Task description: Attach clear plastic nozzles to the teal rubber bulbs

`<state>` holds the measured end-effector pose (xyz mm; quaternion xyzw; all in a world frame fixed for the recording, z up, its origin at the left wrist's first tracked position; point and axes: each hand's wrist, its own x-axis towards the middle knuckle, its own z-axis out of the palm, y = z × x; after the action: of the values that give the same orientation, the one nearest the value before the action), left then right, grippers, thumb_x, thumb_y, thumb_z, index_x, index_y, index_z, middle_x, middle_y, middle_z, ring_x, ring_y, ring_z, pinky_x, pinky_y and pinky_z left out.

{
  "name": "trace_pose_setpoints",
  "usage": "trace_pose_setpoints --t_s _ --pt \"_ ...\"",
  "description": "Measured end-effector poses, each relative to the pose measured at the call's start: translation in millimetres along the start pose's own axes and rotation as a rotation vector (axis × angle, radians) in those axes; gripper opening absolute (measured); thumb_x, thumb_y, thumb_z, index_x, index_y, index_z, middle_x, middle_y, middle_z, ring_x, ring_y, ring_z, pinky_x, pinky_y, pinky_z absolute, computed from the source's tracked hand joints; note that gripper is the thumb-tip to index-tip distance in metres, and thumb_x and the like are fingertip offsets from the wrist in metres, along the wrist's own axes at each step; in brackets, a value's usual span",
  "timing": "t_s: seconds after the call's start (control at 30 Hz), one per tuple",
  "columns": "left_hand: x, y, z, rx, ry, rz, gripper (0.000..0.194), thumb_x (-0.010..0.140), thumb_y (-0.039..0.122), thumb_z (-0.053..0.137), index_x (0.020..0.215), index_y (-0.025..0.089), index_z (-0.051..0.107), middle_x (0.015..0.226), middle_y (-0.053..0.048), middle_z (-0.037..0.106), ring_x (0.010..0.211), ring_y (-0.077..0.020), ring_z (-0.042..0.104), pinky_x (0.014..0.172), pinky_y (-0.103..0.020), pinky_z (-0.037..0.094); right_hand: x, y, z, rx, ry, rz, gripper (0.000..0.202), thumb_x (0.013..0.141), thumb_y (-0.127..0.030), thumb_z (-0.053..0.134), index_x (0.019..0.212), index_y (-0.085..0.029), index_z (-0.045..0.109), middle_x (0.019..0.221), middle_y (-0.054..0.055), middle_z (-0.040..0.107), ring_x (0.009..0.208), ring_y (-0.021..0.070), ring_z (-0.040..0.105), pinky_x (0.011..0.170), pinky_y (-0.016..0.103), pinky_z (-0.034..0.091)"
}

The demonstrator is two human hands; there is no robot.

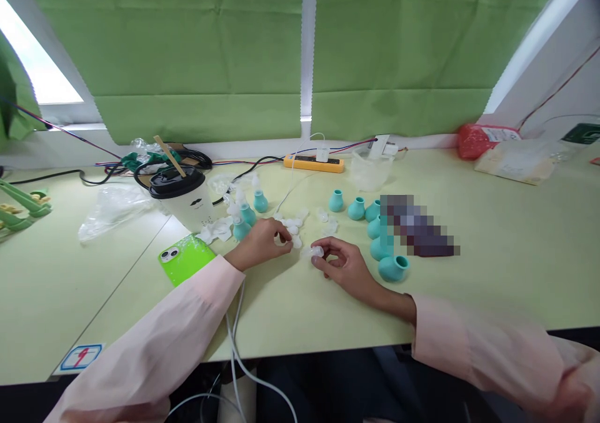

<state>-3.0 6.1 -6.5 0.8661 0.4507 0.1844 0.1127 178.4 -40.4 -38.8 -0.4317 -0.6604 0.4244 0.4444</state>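
Note:
My right hand (344, 267) pinches a small clear plastic piece (317, 251) between thumb and fingertips, just above the table. To its left, my left hand (267, 242) has its fingers curled together at the edge of a loose pile of translucent pieces (294, 223); whether it grips one is too small to tell. Several teal bulbs (241, 229) with clear tops stand behind my left hand. Open-topped teal bulbs (356, 209) form a curved row behind and beside my right hand, the nearest one (394, 268) tilted. More clear pieces (322, 215) lie between the two groups.
A green phone (185, 259) and a lidded paper cup (182, 201) are at the left, near a plastic bag (115, 210). White cables (234, 342) hang over the front edge. An orange power strip (309, 164), a clear tub (370, 170) and a red packet (482, 140) are at the back.

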Motion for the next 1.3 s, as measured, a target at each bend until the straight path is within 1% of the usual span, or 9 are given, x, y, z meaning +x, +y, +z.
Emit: trace_pose_setpoints --t_s 0.1,0.17,0.23,0.33,0.6,0.83,0.97,1.1,1.3 --pt "-6 9 -4.2 -0.395 -0.028 -0.076 0.016 0.067 0.027 0.056 0.071 0.013 0.063 0.069 -0.004 0.064 0.06 -0.0115 0.053 0.053 -0.021 0.043 0 2 0 0.016 -0.005 0.01 0.02 0.069 -0.027 0.056 0.085 -0.016 0.057 0.073 0.003 0.053 0.063 0.0114 0.05 0.046 0.02 0.045" --pt "-10 13 -3.6 -0.603 -0.059 -0.106 0.016 0.066 0.027 0.059 0.071 0.013 0.064 0.07 -0.005 0.064 0.063 -0.0118 0.054 0.055 -0.021 0.044 0 2 0 0.024 -0.019 0.003 0.021 0.068 -0.028 0.056 0.086 -0.016 0.058 0.073 0.003 0.054 0.063 0.0115 0.05 0.047 0.021 0.046" --pt "-12 13 -1.3 -0.727 -0.075 -0.107 0.016 0.065 0.027 0.06 0.073 0.013 0.065 0.071 -0.004 0.064 0.065 -0.0118 0.055 0.059 -0.022 0.045 0 3 0 0.029 -0.03 -0.01 0.022 0.069 -0.029 0.056 0.087 -0.016 0.059 0.075 0.004 0.055 0.064 0.0117 0.05 0.048 0.022 0.047" --pt "-14 10 2.1 -0.804 -0.056 -0.097 0.016 0.065 0.027 0.061 0.075 0.014 0.066 0.071 -0.004 0.063 0.067 -0.0123 0.055 0.06 -0.022 0.045 0 4 0 0.042 -0.039 -0.014 0.023 0.069 -0.03 0.056 0.088 -0.016 0.059 0.077 0.004 0.056 0.063 0.0115 0.051 0.05 0.023 0.049" --pt "-16 10 4.9 -0.709 0.021 -0.035 0.016 0.068 0.028 0.06 0.075 0.014 0.066 0.071 -0.005 0.062 0.065 -0.0125 0.055 0.056 -0.023 0.044 -1 5 1 0.07 -0.036 0.004 0.023 0.07 -0.032 0.056 0.087 -0.017 0.06 0.078 0.004 0.057 0.06 0.0105 0.051 0.054 0.025 0.05" --pt "-21 15 8.0 -0.354 0.222 0.214 0.015 0.073 0.024 0.053 0.078 0.018 0.066 0.074 -0.006 0.063 0.071 -0.0152 0.054 0.064 -0.029 0.045 1 7 1 0.13 -0.025 0.027 0.026 0.068 -0.035 0.057 0.086 -0.016 0.06 0.072 0.003 0.057 0.058 0.0107 0.052 0.049 0.024 0.05" --pt "-22 18 10.8 -0.264 0.291 0.321 0.015 0.074 0.019 0.051 0.078 0.017 0.065 0.072 -0.007 0.063 0.069 -0.0152 0.052 0.065 -0.031 0.045 2 6 1 0.135 -0.027 0.03 0.024 0.069 -0.034 0.057 0.085 -0.017 0.06 0.07 0.002 0.056 0.055 0.0098 0.052 0.049 0.024 0.05" --pt "-24 21 12.3 -0.251 0.31 0.354 0.014 0.074 0.015 0.05 0.077 0.015 0.065 0.075 -0.008 0.064 0.07 -0.0153 0.051 0.063 -0.03 0.045 1 4 2 0.161 -0.024 0.032 0.024 0.069 -0.033 0.058 0.085 -0.016 0.059 0.068 0.0 0.055 0.05 0.0082 0.051 0.049 0.024 0.05" --pt "-25 25 13.4 -0.246 0.314 0.339 0.014 0.074 0.019 0.052 0.081 0.016 0.063 0.075 -0.007 0.064 0.068 -0.0147 0.052 0.063 -0.03 0.045 1 2 1 0.199 -0.019 0.023 0.022 0.07 -0.031 0.058 0.085 -0.015 0.059 0.067 0.001 0.055 0.052 0.0089 0.053 0.049 0.024 0.05"
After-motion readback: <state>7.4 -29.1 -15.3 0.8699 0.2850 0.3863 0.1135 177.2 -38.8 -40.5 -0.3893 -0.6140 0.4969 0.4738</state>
